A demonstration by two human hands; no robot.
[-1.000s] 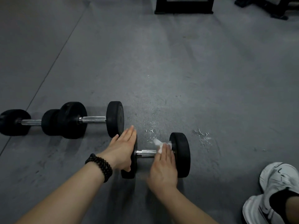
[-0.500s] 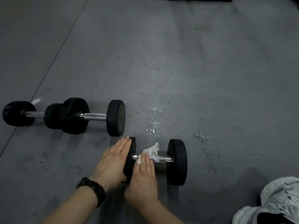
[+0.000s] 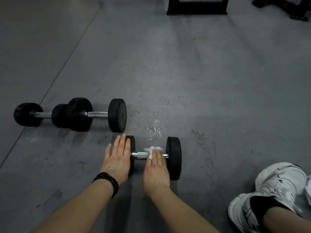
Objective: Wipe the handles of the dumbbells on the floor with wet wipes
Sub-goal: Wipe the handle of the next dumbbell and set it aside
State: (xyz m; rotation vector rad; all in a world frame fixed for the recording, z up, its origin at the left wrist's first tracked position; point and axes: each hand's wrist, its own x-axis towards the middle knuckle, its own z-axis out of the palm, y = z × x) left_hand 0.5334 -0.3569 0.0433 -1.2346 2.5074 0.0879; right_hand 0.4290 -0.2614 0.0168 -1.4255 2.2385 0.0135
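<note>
The right hand is now lying over the right-hand part of the near dumbbell's handle, having slid back there from the left end where it was half a second ago, and the white wet wipe is bunching out from under its straight, close-set fingers, which are pressing it onto the chrome bar beside the right weight. The left hand is staying flat, fingers straight and together, lying against the left weight of that near dumbbell, a black bead bracelet around the wrist. A white shoe is showing at the floor's near right corner. Beyond the hands, wet drops are glinting on the grey floor. Further left, two more dumbbells are lying end to end, weights touching. At the far edge, black equipment feet are standing, well apart from everything.
</note>
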